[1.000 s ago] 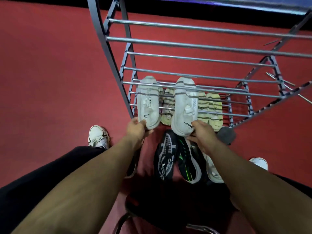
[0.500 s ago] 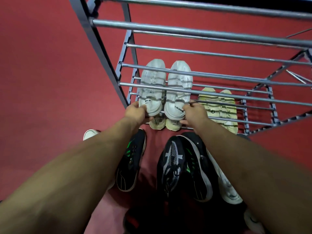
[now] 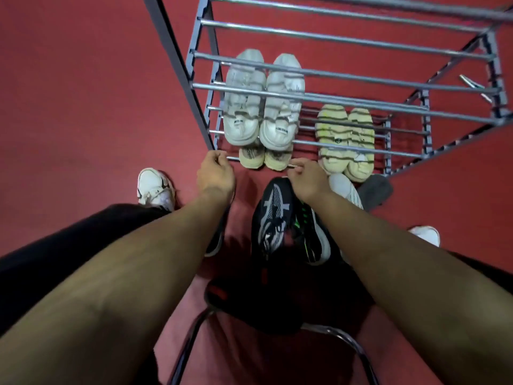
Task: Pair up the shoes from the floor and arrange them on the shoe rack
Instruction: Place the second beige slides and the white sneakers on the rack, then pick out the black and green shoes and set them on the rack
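Observation:
A pair of white sneakers [image 3: 262,107] lies side by side on a middle shelf of the grey metal shoe rack [image 3: 341,100], at its left end. Below them two cream pairs rest on a lower shelf, one [image 3: 265,158] under the white pair and one [image 3: 345,140] to the right. My left hand [image 3: 215,173] and my right hand [image 3: 306,177] hover just in front of the rack, fingers curled, holding nothing. On the red floor under my right hand lie a black-and-grey sneaker [image 3: 273,218] and a black sneaker with green marks [image 3: 311,232]. Another black shoe [image 3: 215,240] is mostly hidden under my left forearm.
A white shoe [image 3: 345,190] and a grey one [image 3: 374,190] lie on the floor by the rack's front right. My own white shoes [image 3: 155,187] [image 3: 424,234] stand at either side. A dark object [image 3: 258,304] and a metal chair frame [image 3: 333,333] sit close in front of me.
Both hands pushed the white sneakers onto the shelf, let go of them and drew back toward me. The white pair now rests on the rack.

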`<state>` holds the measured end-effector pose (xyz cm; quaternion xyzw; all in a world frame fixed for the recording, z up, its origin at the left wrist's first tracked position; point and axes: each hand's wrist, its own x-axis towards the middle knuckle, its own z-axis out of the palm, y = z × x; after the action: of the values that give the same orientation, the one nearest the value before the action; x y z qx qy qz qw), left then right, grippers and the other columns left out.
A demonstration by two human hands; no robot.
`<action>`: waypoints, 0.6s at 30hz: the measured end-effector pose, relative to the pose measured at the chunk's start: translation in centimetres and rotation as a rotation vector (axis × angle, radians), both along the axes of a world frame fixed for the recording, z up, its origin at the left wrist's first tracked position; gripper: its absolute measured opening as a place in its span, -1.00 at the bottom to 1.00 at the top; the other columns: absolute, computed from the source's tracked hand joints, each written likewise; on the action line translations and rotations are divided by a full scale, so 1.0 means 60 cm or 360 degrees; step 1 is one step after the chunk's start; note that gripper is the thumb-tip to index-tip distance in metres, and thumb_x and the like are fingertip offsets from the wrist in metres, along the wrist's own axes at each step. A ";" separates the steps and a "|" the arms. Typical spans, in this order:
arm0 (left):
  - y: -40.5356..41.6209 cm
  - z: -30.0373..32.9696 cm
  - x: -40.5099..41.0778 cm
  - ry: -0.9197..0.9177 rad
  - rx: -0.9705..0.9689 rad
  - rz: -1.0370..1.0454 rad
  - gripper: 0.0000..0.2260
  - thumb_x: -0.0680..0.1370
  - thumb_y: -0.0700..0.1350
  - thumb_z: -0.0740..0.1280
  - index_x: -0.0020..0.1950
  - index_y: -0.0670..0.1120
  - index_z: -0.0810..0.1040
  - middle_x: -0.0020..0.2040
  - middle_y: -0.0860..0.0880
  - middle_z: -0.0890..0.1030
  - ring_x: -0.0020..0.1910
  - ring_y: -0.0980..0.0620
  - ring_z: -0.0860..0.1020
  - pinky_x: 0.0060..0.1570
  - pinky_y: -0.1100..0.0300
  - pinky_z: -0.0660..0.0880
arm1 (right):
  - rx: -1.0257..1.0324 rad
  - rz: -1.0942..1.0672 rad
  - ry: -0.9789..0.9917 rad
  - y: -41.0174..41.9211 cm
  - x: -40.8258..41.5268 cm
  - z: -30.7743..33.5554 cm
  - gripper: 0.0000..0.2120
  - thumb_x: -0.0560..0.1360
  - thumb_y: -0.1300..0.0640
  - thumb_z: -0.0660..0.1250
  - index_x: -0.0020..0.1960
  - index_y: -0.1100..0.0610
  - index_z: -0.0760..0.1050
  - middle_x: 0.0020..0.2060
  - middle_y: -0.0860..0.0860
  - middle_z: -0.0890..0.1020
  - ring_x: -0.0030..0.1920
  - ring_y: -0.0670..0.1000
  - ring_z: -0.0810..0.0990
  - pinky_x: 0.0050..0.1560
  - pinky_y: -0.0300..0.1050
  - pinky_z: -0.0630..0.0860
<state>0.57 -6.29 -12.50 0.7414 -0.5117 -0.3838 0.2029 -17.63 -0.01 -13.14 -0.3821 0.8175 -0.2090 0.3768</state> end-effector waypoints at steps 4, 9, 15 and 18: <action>0.112 -0.054 0.003 0.0014 0.0123 -0.0096 -0.80 0.57 -0.06 0.20 0.06 -0.03 0.60 0.02 -0.11 0.69 0.07 -0.17 0.61 0.12 0.07 0.49 | 0.0284 -0.0081 -0.0145 0.105 0.025 -0.040 -0.70 0.54 0.16 0.30 0.26 0.14 0.55 0.15 0.09 0.64 0.16 0.10 0.60 0.16 -0.16 0.46; 0.216 -0.121 0.016 -0.0212 0.0421 -0.0318 -0.76 0.58 -0.02 0.20 0.10 -0.06 0.61 0.08 -0.21 0.67 0.12 -0.25 0.59 0.11 0.04 0.49 | 0.0591 -0.0127 -0.0175 0.222 0.058 -0.108 -0.70 0.51 0.11 0.30 0.21 0.15 0.59 0.09 0.13 0.68 0.08 0.18 0.65 0.16 0.06 0.57; 0.259 -0.185 0.031 -0.0326 0.0854 -0.0397 -0.70 0.56 0.05 0.20 0.21 0.02 0.59 0.18 -0.20 0.63 0.19 -0.22 0.57 0.17 0.05 0.48 | 0.0670 -0.0033 -0.0142 0.275 0.087 -0.145 -0.55 0.55 0.06 0.30 0.37 0.26 0.41 0.26 0.20 0.57 0.29 0.18 0.51 0.26 -0.08 0.39; 0.263 -0.201 0.032 -0.0303 0.1009 -0.0391 -0.67 0.58 0.05 0.18 0.29 0.01 0.52 0.25 -0.19 0.58 0.25 -0.21 0.54 0.22 0.06 0.45 | 0.0692 -0.0109 -0.0239 0.257 0.094 -0.165 -0.50 0.55 0.00 0.32 0.36 0.28 0.39 0.25 0.19 0.58 0.29 0.19 0.51 0.23 -0.09 0.40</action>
<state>2.50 9.47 -24.58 0.7329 -0.4690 -0.4743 -0.1337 -12.01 15.42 -23.06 -0.2474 0.8254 -0.0683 0.5028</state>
